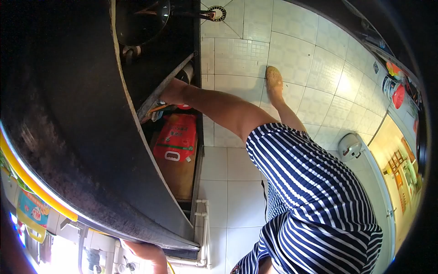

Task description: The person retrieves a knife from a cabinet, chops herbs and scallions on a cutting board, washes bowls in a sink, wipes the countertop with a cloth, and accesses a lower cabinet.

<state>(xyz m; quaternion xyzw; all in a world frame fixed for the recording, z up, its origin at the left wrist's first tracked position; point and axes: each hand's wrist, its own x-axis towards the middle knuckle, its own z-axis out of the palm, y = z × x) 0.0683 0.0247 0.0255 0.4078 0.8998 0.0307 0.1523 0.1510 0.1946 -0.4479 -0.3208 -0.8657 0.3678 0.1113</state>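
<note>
My right hand (174, 90) reaches into the dark low cabinet, beside a slanted bar (166, 84). Its fingers are hidden there, so what they touch is unclear. A dark cylindrical item (186, 72) is close by, along with a brown stick-like piece (159, 108). Below the hand, a red pack (176, 137) with printed characters, a green stripe and a white carry handle lies on a brown board (180, 180). My left hand (141, 251) is at the counter's outer edge in the lower left. Most of its fingers are out of sight.
A glass lid or pan (143, 20) shows in the dark at upper left. The floor drain (219, 13) is at the top. White pipes (206, 233) run beside the cabinet. A metal pot (349, 147) stands at right, near a doorway. Tiles (232, 98) cover the floor.
</note>
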